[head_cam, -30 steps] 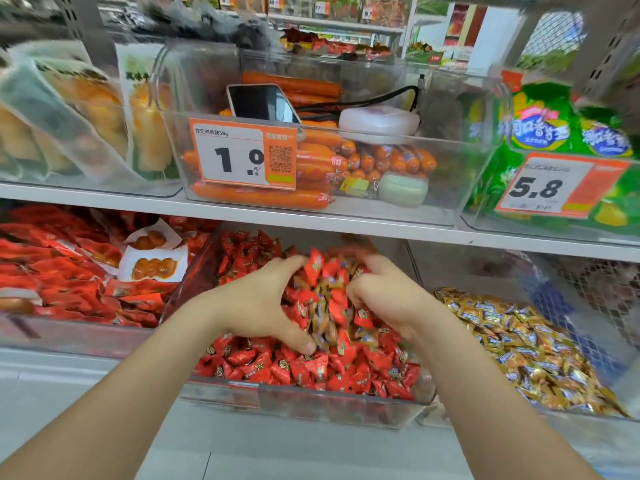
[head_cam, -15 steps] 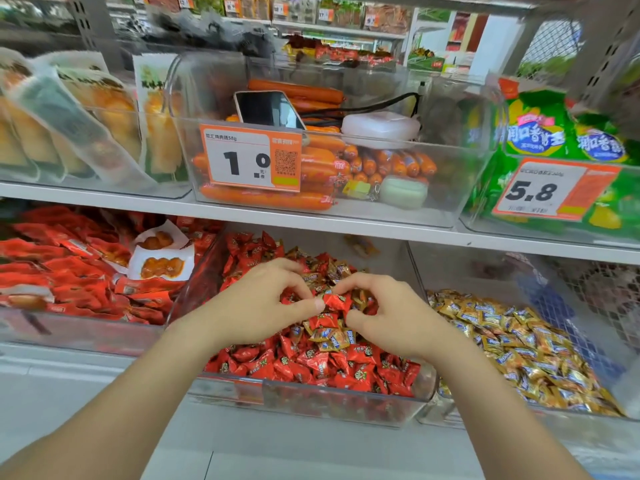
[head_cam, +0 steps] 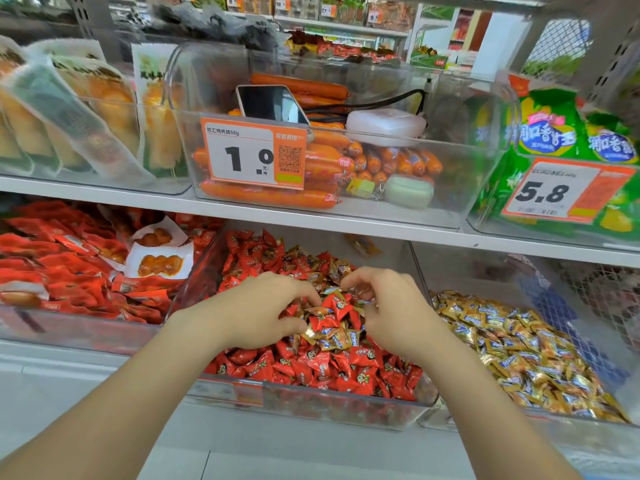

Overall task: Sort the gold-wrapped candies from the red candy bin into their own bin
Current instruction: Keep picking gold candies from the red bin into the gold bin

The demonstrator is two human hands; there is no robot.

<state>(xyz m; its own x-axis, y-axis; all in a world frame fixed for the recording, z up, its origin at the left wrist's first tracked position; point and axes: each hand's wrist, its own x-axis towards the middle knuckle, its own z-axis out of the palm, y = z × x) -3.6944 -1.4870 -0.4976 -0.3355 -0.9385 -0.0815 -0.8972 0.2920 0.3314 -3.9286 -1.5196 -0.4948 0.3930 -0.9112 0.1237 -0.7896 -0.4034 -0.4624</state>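
My left hand (head_cam: pixel 259 313) and right hand (head_cam: pixel 394 317) rest in the red bin (head_cam: pixel 311 398), fingers curled into the pile. I cannot tell whether either has a grip. Gold candies (head_cam: pixel 329 337) lie between them. The gold bin (head_cam: pixel 519 424) adjoins on the right. A white shop shelf (head_cam: pixel 346 223) above carries sausages (head_cam: pixel 263 197).

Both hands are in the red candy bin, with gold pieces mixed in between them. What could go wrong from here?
1. The gold candies between the left hand and right hand lie tangled with red candies; a scoop could carry red ones over.
2. Loose pieces could drop over the front wall of the red candy bin.
3. The gold wrappers farther back in the heap may be missed.
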